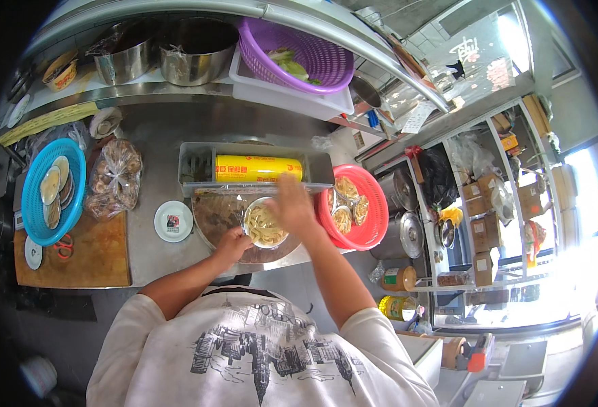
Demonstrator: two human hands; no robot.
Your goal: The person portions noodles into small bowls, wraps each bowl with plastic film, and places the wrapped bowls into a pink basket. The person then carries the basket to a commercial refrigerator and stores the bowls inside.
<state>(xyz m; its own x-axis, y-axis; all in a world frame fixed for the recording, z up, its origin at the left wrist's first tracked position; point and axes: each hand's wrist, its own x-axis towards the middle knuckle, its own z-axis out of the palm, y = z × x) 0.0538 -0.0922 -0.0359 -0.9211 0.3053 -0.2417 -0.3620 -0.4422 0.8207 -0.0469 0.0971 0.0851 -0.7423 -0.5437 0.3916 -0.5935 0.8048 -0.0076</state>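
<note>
My left hand (234, 247) grips the left rim of a small white dish (270, 246) heaped with pale, flat strips of food (262, 225). The dish is over a round wooden chopping board (217, 216). My right hand (291, 203), blurred, is stretched out flat over the dish's right edge with the thumb apart. I see nothing in it. Just beyond is a yellow roll of cling film (258, 168) in a grey dispenser box (197, 163). To the right, a red plastic basket (378, 219) holds several filled dishes (347, 188) that look film-wrapped.
A white plate (173, 221) sits left of the board. Further left are a bag of brown food (116, 175), a blue basket (32, 203) with wrapped dishes, red-handled scissors (64, 246) and a wooden board (85, 259). Steel pots (197, 63) and a purple basket (299, 84) stand on the shelf.
</note>
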